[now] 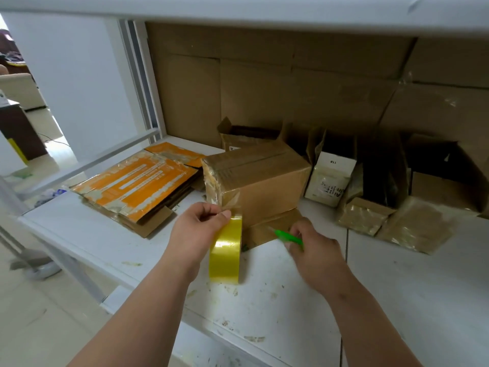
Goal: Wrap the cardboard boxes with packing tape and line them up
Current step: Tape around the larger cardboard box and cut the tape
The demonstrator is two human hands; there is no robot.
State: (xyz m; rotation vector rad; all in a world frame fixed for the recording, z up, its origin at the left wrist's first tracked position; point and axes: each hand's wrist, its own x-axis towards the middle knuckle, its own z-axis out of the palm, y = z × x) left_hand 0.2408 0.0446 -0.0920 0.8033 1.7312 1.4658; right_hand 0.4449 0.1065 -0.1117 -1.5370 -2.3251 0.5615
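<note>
A brown cardboard box (264, 178), partly covered in clear tape, sits on a smaller flat box (267, 229) on the white shelf (264, 300). My left hand (198, 229) grips a yellow roll of packing tape (226, 252) at the box's near left corner, with a strip of tape running from the roll up onto the box. My right hand (315, 252) holds a green cutter (287, 235) with its tip close to the lower box, just right of the roll.
Flattened orange and white cartons (137, 186) lie at the left. An open box (246, 139), a white carton (330, 178) and taped flat packets (365, 215) stand behind and to the right. Large cardboard boxes (291, 88) fill the back. An upper shelf (238, 9) hangs overhead.
</note>
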